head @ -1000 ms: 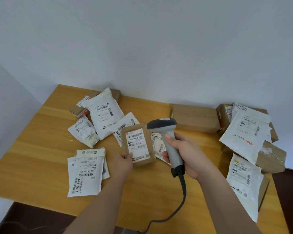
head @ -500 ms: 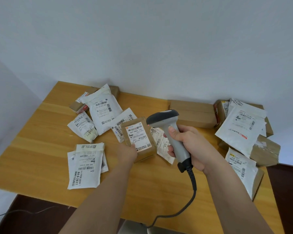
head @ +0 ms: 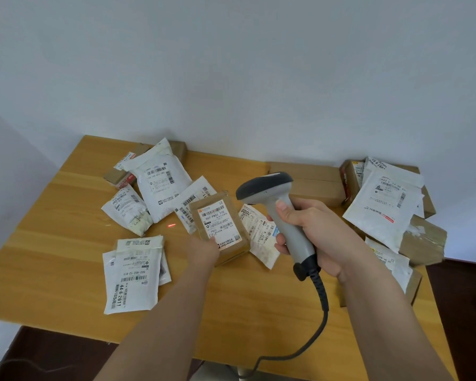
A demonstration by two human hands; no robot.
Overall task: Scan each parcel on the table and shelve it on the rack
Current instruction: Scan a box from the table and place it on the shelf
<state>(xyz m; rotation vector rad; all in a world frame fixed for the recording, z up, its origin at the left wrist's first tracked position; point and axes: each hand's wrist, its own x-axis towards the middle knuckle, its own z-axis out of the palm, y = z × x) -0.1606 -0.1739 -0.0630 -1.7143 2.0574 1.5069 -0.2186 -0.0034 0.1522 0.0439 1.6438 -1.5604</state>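
Plain pale wall (head: 231, 64) fills the upper view; the wooden bench (head: 52, 257) sits in the corner against it, dark floor (head: 467, 312) at the lower right.

Brown cartons: long flat one (head: 311, 182) at the back centre against the wall, one (head: 176, 149) at back left under a white mailer, a taped one (head: 426, 243) in the right pile. Others in that pile are part hidden, exact count unclear.

White mailers, left cluster: large one (head: 160, 185), a crumpled small one (head: 127, 209), one (head: 193, 199) tucked behind the held parcel, two stacked at front left (head: 134, 276), one (head: 259, 232) lying flat behind the scanner. Big white mailer (head: 382, 204) tops the right pile.

Your left hand (head: 204, 250) pinches the lower left corner of the small brown parcel (head: 220, 224), raised off the bench mid-table, label facing you, long axis running away from you with the top leaning slightly left.

Your right hand (head: 313, 235) has a full wrapped grip on the grey scanner (head: 275, 204). Head points left, cable (head: 313, 325) trails off the front edge.

One red scan dot (head: 171, 224) lands on bare wood left of the parcel, not on the label.
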